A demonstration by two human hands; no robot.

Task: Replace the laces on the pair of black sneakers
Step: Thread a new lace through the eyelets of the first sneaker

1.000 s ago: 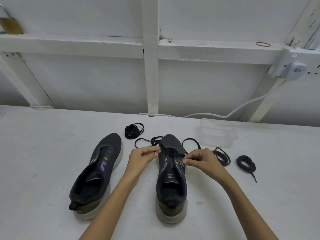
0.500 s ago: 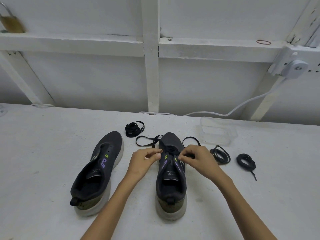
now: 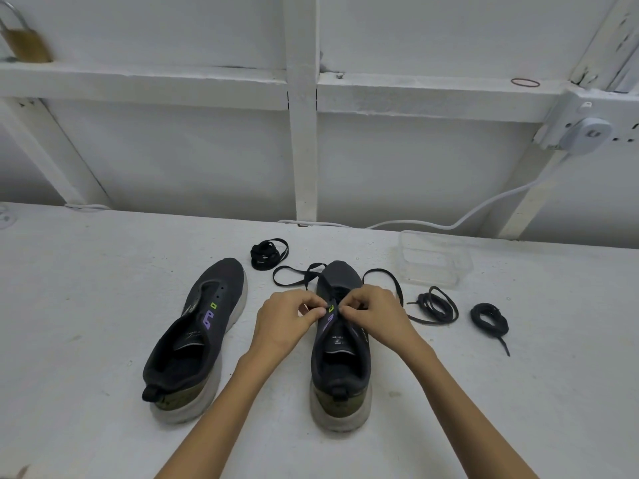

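step: threading lowest eyelets | left hand (image 3: 287,323): pinching lace (image 3: 397,288) at eyelet | right hand (image 3: 373,316): pinching it too, fingers curled tight | sneaker (image 3: 340,371): directly under both hands, lace ends loose beyond fingertips | other sneaker (image 3: 193,340): left of left hand, unlaced | spare coiled lace (image 3: 437,305): right of right hand | progress: early, most eyelets left, likely

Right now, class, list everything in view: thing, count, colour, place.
table: 1, white, foreground
unlaced sneaker: 1, black, left
part-laced sneaker: 1, black, centre
threaded lace: 1, black, round its toe
coiled laces: 3, black, one behind unlaced sneaker, two at right
plastic box: 1, clear, back right
padlock: 1, brass, ledge, upper left
rubber band: 1, red, ledge, upper right
plug with cable: 1, white, wall, right
left hand, right hand: 2, pinching the threaded lace
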